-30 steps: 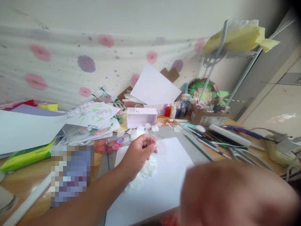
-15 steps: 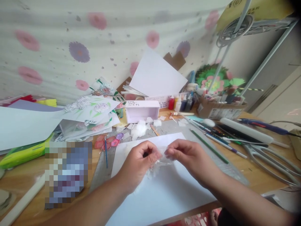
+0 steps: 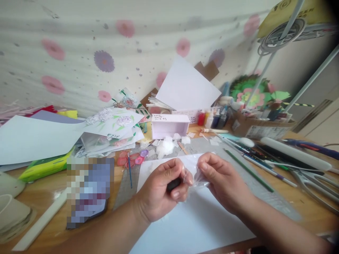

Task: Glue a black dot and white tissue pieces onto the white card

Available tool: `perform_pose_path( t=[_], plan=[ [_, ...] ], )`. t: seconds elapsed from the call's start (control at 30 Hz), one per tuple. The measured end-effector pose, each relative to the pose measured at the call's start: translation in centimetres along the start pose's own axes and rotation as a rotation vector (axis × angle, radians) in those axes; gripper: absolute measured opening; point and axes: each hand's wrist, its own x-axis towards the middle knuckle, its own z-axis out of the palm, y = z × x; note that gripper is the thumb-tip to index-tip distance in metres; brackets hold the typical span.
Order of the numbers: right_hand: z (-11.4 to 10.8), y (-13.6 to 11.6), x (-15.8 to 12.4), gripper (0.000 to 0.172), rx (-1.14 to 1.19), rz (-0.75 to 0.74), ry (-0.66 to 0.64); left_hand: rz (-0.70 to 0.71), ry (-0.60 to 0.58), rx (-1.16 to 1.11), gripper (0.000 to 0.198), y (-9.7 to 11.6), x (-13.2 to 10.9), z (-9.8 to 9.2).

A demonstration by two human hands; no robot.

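Above a white paper sheet [image 3: 190, 225], my left hand [image 3: 164, 187] is closed, pinching one side of a thin clear plastic film [image 3: 198, 179]. A small black object [image 3: 173, 184] shows inside its curled fingers; its kind I cannot make out. My right hand [image 3: 222, 176] pinches the film's other side between thumb and fingers. The film hangs crumpled between both hands. Just beyond them lie a white cotton-like clump [image 3: 164, 148] and a wooden stick [image 3: 182, 148].
A grey cutting mat [image 3: 127, 192] lies under the paper. Red and purple petal-like pieces [image 3: 127, 158] and a blue stick [image 3: 130, 173] are left. A green pencil [image 3: 249, 170], brushes and scissors [image 3: 315, 183] lie right. A white box [image 3: 169, 127] stands behind.
The view has shifted left. My left hand has turned so that the black object shows more in its fingers. My hands are slightly farther apart, with the film still between them.
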Motion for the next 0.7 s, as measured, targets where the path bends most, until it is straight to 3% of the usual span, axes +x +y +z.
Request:
perform_pose_path(
  t=[0.1,0.2,0.3,0.43,0.53,0.7],
  plan=[
    [-0.2,0.0,0.3,0.023,-0.31,-0.106,0.088,0.001,0.05,0.053,0.021,0.1,0.1,-0.2],
    [-0.5,-0.3,0.2,0.012,-0.733,-0.41,0.275,0.088,0.206,0.204,0.02,0.0,0.4,-0.2],
    [-0.3,-1.0,-0.3,0.013,-0.944,-0.624,0.236,0.123,0.311,0.305,0.018,-0.1,0.5,0.0],
    [0.5,-1.5,-0.8,0.012,-0.984,-0.64,0.165,0.083,0.258,0.349,0.021,-0.2,0.4,0.2],
    [0.6,-1.6,-0.7,0.001,-0.946,-0.587,0.227,0.063,0.192,0.363,0.028,-0.2,0.3,0.2],
    [0.3,-1.5,-0.8,0.009,-0.785,-0.395,0.375,0.12,0.134,0.231,0.025,0.1,0.3,-0.1]
  ],
)
